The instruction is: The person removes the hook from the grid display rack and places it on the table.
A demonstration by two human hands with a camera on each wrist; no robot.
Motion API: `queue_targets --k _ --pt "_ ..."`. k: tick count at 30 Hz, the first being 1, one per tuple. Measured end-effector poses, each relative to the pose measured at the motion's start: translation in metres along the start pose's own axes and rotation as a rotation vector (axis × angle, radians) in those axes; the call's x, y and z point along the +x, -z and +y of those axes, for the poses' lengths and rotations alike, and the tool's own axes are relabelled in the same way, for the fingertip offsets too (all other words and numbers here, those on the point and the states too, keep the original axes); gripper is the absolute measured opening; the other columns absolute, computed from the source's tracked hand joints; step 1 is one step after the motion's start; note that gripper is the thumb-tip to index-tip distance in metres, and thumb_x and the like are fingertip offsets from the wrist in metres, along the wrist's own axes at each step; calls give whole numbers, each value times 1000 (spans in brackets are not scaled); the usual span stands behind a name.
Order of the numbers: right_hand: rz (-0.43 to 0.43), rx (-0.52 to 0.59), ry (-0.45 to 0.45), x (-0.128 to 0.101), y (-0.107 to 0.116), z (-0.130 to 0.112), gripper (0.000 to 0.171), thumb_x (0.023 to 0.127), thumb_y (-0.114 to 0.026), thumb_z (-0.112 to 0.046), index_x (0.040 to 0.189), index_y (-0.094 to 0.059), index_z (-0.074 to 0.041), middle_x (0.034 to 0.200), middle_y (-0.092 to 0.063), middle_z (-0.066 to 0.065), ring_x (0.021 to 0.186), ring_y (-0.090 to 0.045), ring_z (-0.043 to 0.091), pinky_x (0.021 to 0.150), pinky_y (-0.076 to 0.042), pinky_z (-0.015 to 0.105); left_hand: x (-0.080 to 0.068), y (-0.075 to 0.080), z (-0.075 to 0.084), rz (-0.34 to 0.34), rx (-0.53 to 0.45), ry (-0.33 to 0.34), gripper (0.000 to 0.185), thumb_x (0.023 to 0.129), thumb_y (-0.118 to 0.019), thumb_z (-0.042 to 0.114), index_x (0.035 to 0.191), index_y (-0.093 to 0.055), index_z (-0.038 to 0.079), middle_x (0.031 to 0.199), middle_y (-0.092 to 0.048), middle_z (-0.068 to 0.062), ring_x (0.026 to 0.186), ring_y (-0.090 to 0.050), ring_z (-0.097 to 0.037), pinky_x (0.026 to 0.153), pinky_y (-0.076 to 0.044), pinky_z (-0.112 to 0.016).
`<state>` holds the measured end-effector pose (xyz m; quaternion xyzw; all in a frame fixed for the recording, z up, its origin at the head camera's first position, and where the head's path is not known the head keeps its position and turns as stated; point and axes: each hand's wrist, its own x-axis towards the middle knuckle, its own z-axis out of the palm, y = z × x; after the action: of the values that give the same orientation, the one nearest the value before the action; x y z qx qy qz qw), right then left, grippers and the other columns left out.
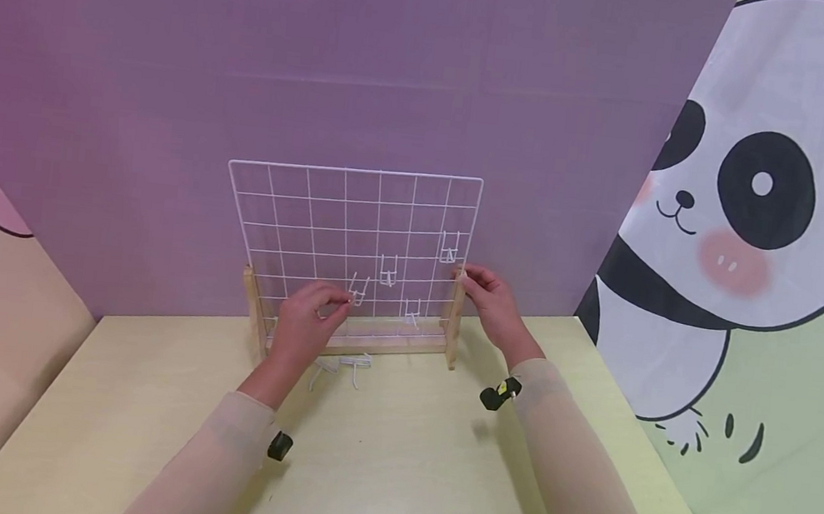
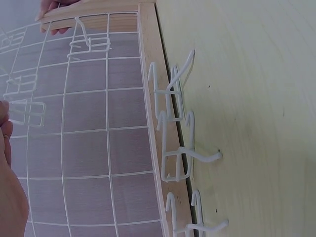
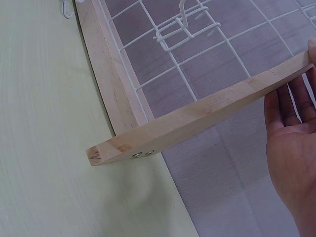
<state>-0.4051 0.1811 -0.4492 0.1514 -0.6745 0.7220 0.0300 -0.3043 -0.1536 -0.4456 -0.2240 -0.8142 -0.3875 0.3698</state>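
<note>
A white wire grid panel (image 1: 326,214) stands upright in a wooden stand (image 1: 388,343). Pinched between thumb and fingers of my left hand (image 1: 306,319) is a white wire hook (image 1: 359,293), held against the grid's lower middle; the left wrist view shows that hook (image 2: 29,113) right at the fingertips. My right hand (image 1: 492,303) grips the upper end of the stand's right wooden post (image 3: 207,111), thumb in front and fingers behind. More white hooks hang on the grid to the right: an upper one (image 1: 448,252), a middle one (image 1: 388,275) and a low one (image 1: 412,316).
Loose white hooks (image 2: 177,153) lie along the front of the stand's base on the pale wooden table (image 1: 376,454). Behind the grid rises a purple backdrop (image 1: 367,110), with a panda picture (image 1: 759,185) at the right.
</note>
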Motion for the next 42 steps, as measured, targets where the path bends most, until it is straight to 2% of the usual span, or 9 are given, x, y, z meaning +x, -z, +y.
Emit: queue_targets --k 5,12,17,26,34,38,42 --pt "5 11 0 0 0 0 24 111 -69 -10 134 -72 -3 119 -78 -6 123 -67 15 124 -45 43 -2 0 0 -12 10 -15 13 92 -88 -3 103 -82 2 102 -79 -12 95 -77 -31 85 -65 -48" --pt "-3 -3 3 0 1 0 30 111 -69 -11 138 -69 2 124 -77 -2 124 -66 16 123 -46 42 -3 -2 2 0 -13 -68 15 90 -87 -7 101 -82 1 98 -78 -11 91 -77 -30 80 -67 -47" --pt "-5 -19 4 -1 1 -1 33 111 -69 -13 140 -68 3 128 -77 2 125 -66 16 123 -45 42 -3 -4 3 -5 -15 -71 16 89 -88 -7 101 -82 1 99 -78 -11 92 -77 -29 80 -67 -45" --pt "-4 17 12 1 0 1 28 110 -69 -9 136 -71 1 118 -79 -6 121 -68 15 121 -46 40 -4 -7 3 -35 -2 -86 15 90 -87 -6 102 -82 2 100 -79 -10 94 -77 -29 85 -67 -47" --pt "0 -13 -7 -1 1 -1 30 110 -70 -15 138 -71 -2 130 -77 5 126 -66 18 126 -43 46 -5 -13 0 -47 -5 -119 14 90 -86 -5 101 -82 2 99 -79 -8 92 -76 -29 83 -66 -47" --pt "3 -36 -16 -3 0 -2 29 111 -70 -17 138 -72 -5 131 -77 5 128 -65 19 127 -42 46 -5 -14 -2 -65 -4 -119 14 90 -86 -5 102 -82 3 99 -79 -7 92 -76 -28 84 -66 -47" --pt "0 -34 -6 -2 0 -1 32 112 -69 -15 140 -69 -1 130 -77 4 128 -65 18 127 -42 46 -6 -16 -3 -82 7 -117 13 92 -86 -4 102 -83 3 99 -79 -6 93 -76 -28 86 -66 -46"
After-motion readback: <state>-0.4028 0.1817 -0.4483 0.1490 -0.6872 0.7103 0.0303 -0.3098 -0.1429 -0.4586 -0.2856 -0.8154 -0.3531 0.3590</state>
